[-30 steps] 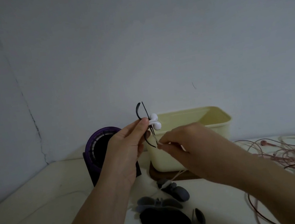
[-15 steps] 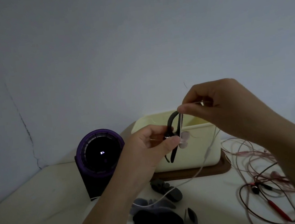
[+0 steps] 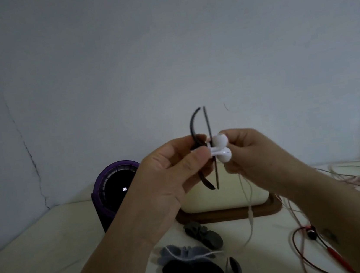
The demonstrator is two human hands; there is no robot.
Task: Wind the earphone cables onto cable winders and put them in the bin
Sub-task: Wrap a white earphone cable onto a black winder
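Item: black cable winder (image 3: 195, 123), frame centre, pinched in my left hand (image 3: 174, 171); white earbuds (image 3: 220, 149) seated against it. My right hand (image 3: 252, 157) grips the cable (image 3: 249, 207), which trails to the tabletop (image 3: 53, 254). Step, I judge: winding barely begun; next, taut wraps.

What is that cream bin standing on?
The cream bin stands on a dark wooden tray, whose front edge and right corner show. The back of the tray is hidden behind the bin.
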